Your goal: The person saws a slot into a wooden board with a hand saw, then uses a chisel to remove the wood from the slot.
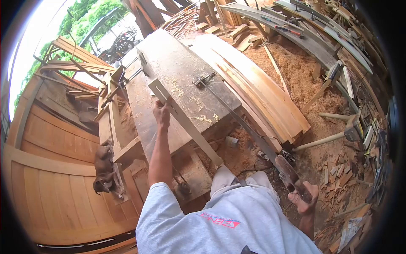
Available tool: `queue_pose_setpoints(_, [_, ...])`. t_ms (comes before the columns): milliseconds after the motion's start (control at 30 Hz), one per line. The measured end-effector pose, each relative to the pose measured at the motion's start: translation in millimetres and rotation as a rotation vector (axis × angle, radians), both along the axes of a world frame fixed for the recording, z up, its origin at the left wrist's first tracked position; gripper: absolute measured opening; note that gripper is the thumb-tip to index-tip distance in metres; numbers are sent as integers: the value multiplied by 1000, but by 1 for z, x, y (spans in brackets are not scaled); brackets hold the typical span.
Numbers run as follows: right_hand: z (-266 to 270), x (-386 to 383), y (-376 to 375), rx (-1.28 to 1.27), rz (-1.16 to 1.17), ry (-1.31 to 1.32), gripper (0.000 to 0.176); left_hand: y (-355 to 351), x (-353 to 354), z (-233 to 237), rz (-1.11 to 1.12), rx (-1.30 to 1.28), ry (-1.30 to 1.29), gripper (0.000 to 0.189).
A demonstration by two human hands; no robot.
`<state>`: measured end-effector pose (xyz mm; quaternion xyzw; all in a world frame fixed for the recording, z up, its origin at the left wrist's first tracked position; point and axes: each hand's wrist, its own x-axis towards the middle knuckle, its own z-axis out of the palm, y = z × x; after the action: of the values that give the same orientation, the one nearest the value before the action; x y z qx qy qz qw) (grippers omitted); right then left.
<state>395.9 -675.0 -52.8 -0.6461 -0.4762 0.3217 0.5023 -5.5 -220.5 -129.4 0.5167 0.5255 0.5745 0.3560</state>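
Note:
My left hand (161, 114) is closed around the edge of a long wooden board (188, 127) near its far end, where a narrow slot is cut. The board slants over the worktable (169, 55), its near end close to my trousers. Low on the right, my right hand (304, 198) grips the brown wooden handle of a handsaw (258, 142). Its long, dull blade points away toward the table, and the tip lies near a small dark metal fitting (204, 79) on the tabletop. Some of the right fingers are hidden behind the handle.
Sawdust and shavings lie on the table. Long planks (253, 80) are stacked along its right side. A dog (105, 167) lies at left beside wooden panels (55, 186). Sawdust (296, 72) and offcuts (338, 175) cover the floor at right, near a wooden-legged stand (351, 127).

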Motion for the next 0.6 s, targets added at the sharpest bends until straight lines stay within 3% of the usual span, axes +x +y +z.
queue_pose_setpoints(133, [35,11,-25,-56,3,82,38,25,-12,45,31,65,97,32])
queue_pose_setpoints(200, [39,23,-45,-49,7,-46,40,34,-18,72,-21,25,124,48])
queue_pose_setpoints(300, [63,43,-78,-139,135,-167,43,38,-26,113,-104,-73,530,68])
queue_pose_setpoints(433, [84,41,-103,-241,109,-167,52,28,-11,135,-128,-79,782,61])
queue_pose_setpoints(533, [80,49,-129,-188,83,-364,50,33,-5,136,-120,-71,906,64])
queue_pose_setpoints(600, [83,45,-138,-43,-43,-666,48,34,-2,139,-88,-21,1080,65])
